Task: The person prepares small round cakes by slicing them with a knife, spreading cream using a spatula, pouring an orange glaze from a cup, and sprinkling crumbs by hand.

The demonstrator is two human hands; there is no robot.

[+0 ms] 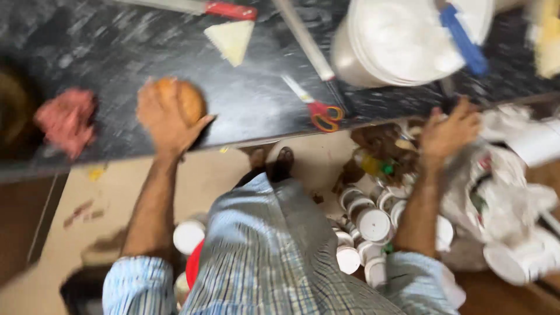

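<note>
My left hand [165, 119] rests on a round orange-brown lump [188, 99] lying on the dark worktop [116, 46], fingers cupped over its left side. Out to the right, my right hand [449, 131] hangs at the worktop's edge with fingers spread and nothing visible in it, above crumpled white bags [501, 181]. The frame is motion-blurred.
On the worktop lie a pink crumpled lump [67, 119], a pale triangular piece [231, 39], red-handled scissors [318, 111], a red-handled knife [224, 9], a long rod [303, 38] and a white bucket [402, 38] with a blue-handled tool [464, 38]. Several white lidded tubs [367, 227] crowd the floor.
</note>
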